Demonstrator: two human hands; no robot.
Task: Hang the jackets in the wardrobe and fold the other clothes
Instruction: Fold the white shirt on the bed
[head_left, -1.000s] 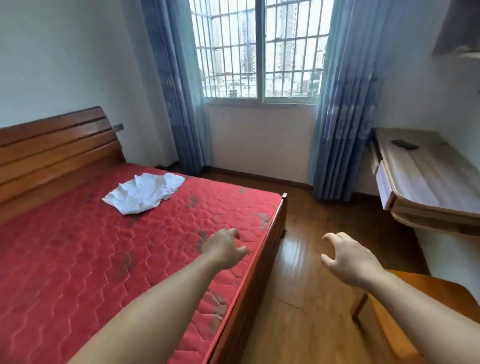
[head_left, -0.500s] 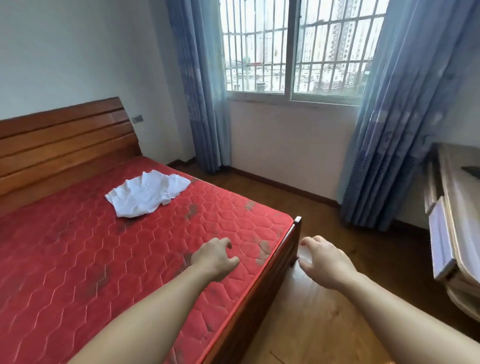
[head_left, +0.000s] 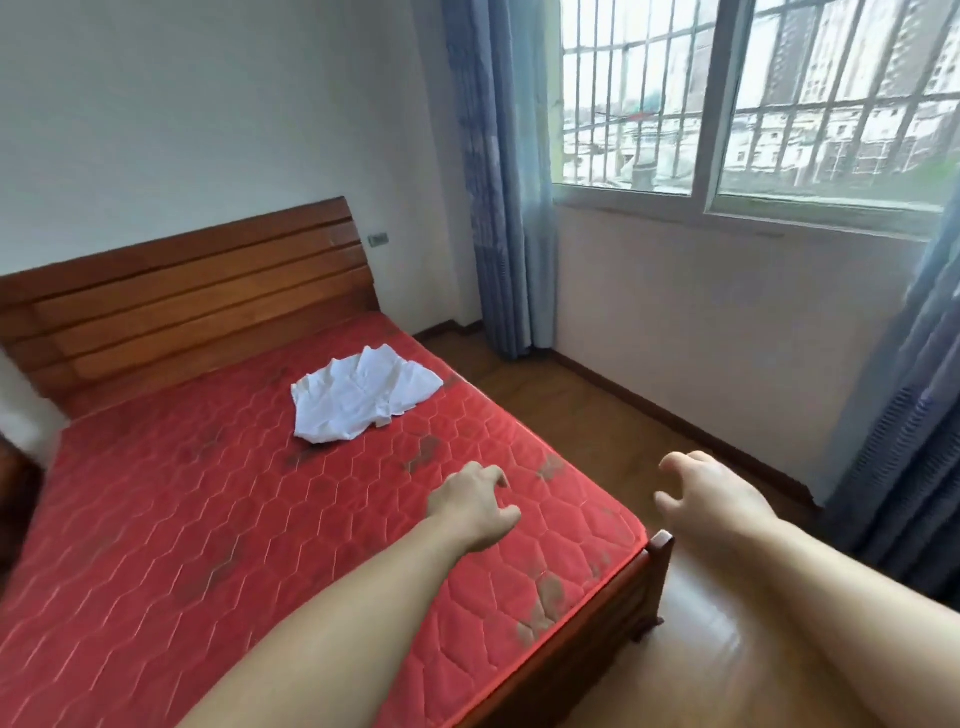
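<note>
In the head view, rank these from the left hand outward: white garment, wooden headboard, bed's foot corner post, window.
From the left hand:
1. Bed's foot corner post, just to its right.
2. White garment, ahead on the red mattress.
3. Wooden headboard, far left end of the bed.
4. Window, far wall, upper right.

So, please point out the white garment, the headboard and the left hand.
white garment (head_left: 358, 397): head view, middle of the crumpled cloth.
headboard (head_left: 197, 296): head view, centre of the wooden slats.
left hand (head_left: 475, 501): head view, back of the hand.
</note>
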